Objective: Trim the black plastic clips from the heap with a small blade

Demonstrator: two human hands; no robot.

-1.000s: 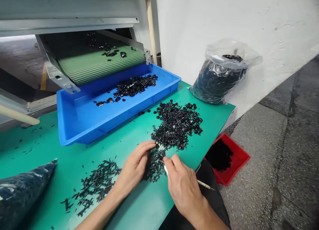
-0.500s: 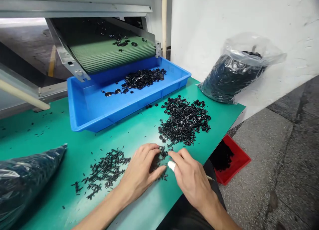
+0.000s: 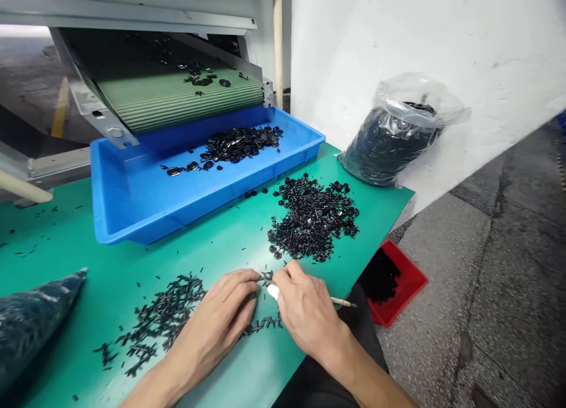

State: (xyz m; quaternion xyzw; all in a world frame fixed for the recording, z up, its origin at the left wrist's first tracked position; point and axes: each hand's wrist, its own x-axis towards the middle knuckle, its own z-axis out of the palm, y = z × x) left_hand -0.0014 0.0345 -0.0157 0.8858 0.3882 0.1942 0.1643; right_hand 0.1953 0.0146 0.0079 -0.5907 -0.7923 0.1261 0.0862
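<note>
My left hand [image 3: 225,308] is low over the green table, fingers curled together, its fingertips on a small black branched plastic piece [image 3: 266,276]. Close by on the right, my right hand [image 3: 305,313] is closed round a thin pale stick-like tool [image 3: 344,302], whose end sticks out behind the hand. A white cover [image 3: 273,291] wraps one of its digits; the tool's front end is hidden. Beside my left hand lies a loose pile of black branched pieces [image 3: 163,308], with several more between my wrists. Beyond my right hand is a heap of small round black parts with stems [image 3: 313,216].
A blue tray [image 3: 198,210] holding black parts sits under the end of a green conveyor belt [image 3: 177,101]. A filled clear bag [image 3: 384,142] leans on the wall; another bag [image 3: 35,325] lies at left. A red bin [image 3: 409,284] stands below the table's right edge.
My hands have drawn closer together over one black piece, the right one moving left. More of the pale tool shows behind my right hand. The camera view has shifted slightly.
</note>
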